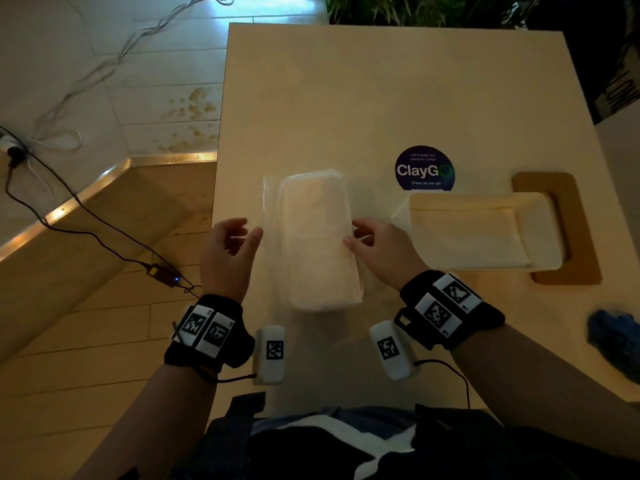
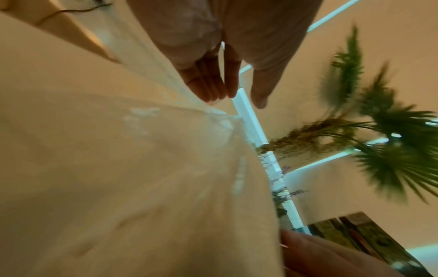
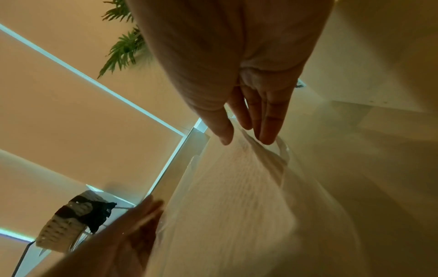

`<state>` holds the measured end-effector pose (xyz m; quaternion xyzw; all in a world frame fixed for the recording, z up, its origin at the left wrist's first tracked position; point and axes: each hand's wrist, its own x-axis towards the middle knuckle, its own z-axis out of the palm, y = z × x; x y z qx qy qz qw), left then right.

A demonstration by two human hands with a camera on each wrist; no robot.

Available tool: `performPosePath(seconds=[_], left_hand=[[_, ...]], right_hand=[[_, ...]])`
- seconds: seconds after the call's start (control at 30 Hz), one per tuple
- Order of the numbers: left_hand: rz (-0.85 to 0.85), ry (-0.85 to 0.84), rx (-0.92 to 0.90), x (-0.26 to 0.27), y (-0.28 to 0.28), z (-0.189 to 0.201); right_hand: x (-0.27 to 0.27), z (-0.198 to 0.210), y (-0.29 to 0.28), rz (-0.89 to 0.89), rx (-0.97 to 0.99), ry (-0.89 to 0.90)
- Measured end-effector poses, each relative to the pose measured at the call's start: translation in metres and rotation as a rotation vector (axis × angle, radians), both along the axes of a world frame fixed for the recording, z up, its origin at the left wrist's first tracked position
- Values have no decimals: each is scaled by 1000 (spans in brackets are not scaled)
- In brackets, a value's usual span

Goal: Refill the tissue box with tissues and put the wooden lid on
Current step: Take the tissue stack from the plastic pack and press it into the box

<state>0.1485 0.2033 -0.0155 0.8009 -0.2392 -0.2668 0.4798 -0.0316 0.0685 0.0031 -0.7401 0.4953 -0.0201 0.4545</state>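
Observation:
A pack of white tissues in a clear plastic wrapper lies lengthwise on the beige table in front of me. My left hand has curled fingers and pinches the loose film at the pack's left edge; in the left wrist view the hand meets the film's edge. My right hand pinches the pack's right edge, thumb on top and fingers beneath. To the right stands the open white tissue box, holding a low layer of tissues. It rests on the flat wooden lid.
A round dark ClayGo sticker sits behind the box. A blue cloth lies at the right edge. Two white tagged modules rest near the table's front edge. Cables run over the floor on the left; a plant stands beyond the table.

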Motion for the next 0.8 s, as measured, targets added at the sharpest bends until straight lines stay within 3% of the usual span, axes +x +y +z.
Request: performPosePath(seconds=[0.07,0.17,0.33,0.5,0.7,0.8], left_hand=[[-109,-69,-50,-9,-10,16],[-273,33,58,-24,-21,20],[-180,-66,172,-20,-31,4],[-194,38,250,-16,-42,2],[-139,156,115,-33,-36,-3],[-116,227,99,-36,-31,-6]], right_hand=[[4,2,0,9,0,-9],[9,1,-1,-12,49,-37],[12,-3,0,-74,128,-75],[13,-7,-1,-131,160,-116],[18,-13,-9,-333,481,-240],[21,-16,-10,-367,533,-281]])
